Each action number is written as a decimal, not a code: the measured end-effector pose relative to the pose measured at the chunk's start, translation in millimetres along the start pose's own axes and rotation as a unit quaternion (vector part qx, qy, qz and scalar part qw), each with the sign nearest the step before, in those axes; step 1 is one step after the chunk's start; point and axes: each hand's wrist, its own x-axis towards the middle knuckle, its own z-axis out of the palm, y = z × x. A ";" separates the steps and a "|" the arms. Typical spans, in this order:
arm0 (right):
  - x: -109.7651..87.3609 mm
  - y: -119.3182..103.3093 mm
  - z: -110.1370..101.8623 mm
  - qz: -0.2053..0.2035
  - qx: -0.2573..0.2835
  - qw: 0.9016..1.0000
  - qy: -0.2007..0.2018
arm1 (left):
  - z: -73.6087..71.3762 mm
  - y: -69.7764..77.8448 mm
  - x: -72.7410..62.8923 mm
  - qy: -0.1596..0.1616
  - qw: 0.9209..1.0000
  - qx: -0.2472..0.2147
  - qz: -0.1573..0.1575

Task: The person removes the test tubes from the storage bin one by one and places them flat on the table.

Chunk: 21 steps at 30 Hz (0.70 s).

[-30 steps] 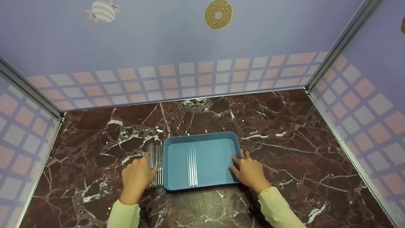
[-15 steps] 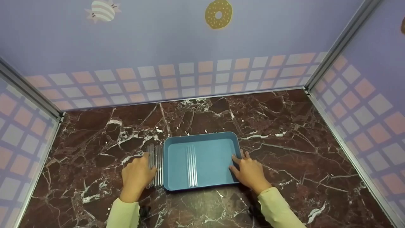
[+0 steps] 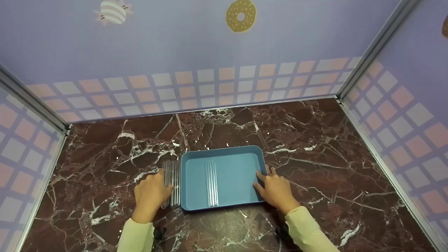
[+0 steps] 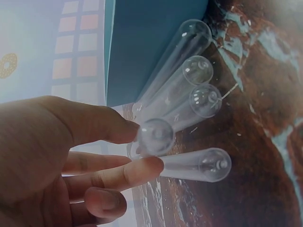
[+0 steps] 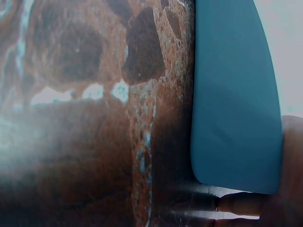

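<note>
A blue rectangular tray (image 3: 238,178) lies on the marbled surface. My right hand (image 3: 278,191) grips its right wall, with fingertips inside the rim and other fingers outside; in the right wrist view the tray's outer wall (image 5: 234,104) fills the right side. Several clear tubes (image 3: 212,185) lie side by side inside the tray, left of its middle. Along the tray's left wall lie more clear round-ended tubes (image 3: 176,182). There my left hand (image 3: 150,196) pinches one clear tube (image 4: 157,137) between thumb and fingers. Loose tubes (image 4: 206,100) lie around it on both sides.
Dark red marbled tabletop (image 3: 332,168) with white veins extends around the tray. A lilac back wall (image 3: 182,45) with pink and white checks stands behind it, and side panels (image 3: 402,105) close off the left and right.
</note>
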 end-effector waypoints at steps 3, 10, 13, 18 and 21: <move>0.2 0.1 0.2 -0.003 0.001 1.000 0.004 | 0.2 -0.2 -0.1 0.002 1.000 -0.001 0.000; -0.2 0.1 0.3 -0.008 0.000 1.000 0.014 | -0.9 0.7 -0.5 -0.006 1.000 -0.002 -0.006; -0.1 0.2 0.2 -0.006 -0.001 1.000 0.014 | -1.6 1.0 -0.6 -0.008 1.000 -0.003 -0.006; 0.3 0.1 0.3 -0.003 0.001 1.000 0.008 | -1.4 0.5 -0.6 -0.004 1.000 -0.005 -0.004; 0.5 0.1 0.5 -0.001 0.002 1.000 0.006 | -1.7 0.3 -0.7 -0.004 1.000 -0.005 -0.005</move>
